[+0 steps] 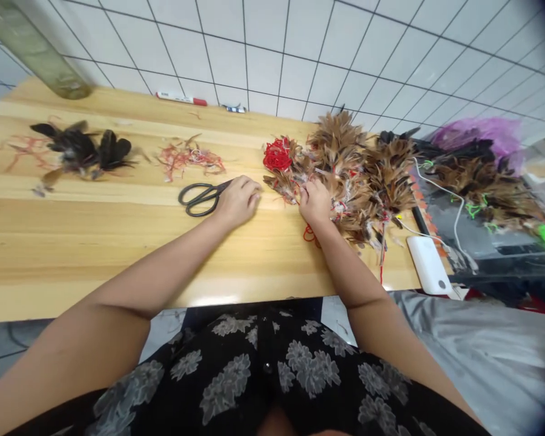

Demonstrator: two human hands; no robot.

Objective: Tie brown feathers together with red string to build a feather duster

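Observation:
My left hand (239, 202) rests low over the table with its fingers curled together. It covers the blade end of black-handled scissors (200, 198), whose loops point left. What its fingertips hold, if anything, is hidden. To the right, my right hand (315, 203) is closed with thumb and finger pinched at the base of a small brown feather bunch (280, 183). A ball of red string (277, 154) sits just beyond that bunch. Red string also loops out below my right hand. Many tied brown feather bunches (338, 142) are heaped beside and behind this hand.
Black feathers (91, 148) and reddish thread scraps (191, 158) lie on the left of the wooden table (118, 242). A marker (181, 99) lies along the tiled wall. A white power bank (429, 264) with a cable is at the right edge, near more feathers and a purple bag (481, 136).

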